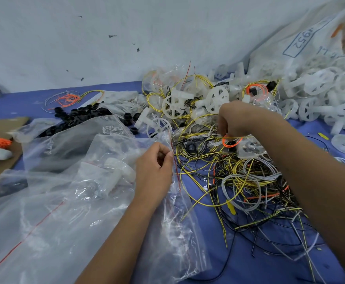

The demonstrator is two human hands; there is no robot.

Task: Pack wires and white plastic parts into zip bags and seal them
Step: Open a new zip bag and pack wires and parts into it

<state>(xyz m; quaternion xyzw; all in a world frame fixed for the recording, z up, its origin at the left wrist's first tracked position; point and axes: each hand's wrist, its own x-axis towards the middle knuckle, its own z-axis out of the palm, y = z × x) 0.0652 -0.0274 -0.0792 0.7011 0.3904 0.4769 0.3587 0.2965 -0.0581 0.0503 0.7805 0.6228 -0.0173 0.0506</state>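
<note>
My left hand (155,167) pinches the red-striped mouth of a clear zip bag (179,222) near the middle of the blue table. My right hand (235,119) reaches over a tangle of yellow, black and grey wires (239,181) and its curled fingers pinch a yellow wire beside an orange wire loop (230,141). White plastic wheel parts (174,105) lie just beyond, mixed with more wire. A white part shows through a clear bag (114,167) left of my left hand.
A large heap of white wheel parts (321,95) spills from a printed sack (302,42) at the right. Black rings (79,115) and orange wires (67,98) lie at the back left. Loose zip bags (34,212) cover the left; cardboard (1,128) sits at the left edge.
</note>
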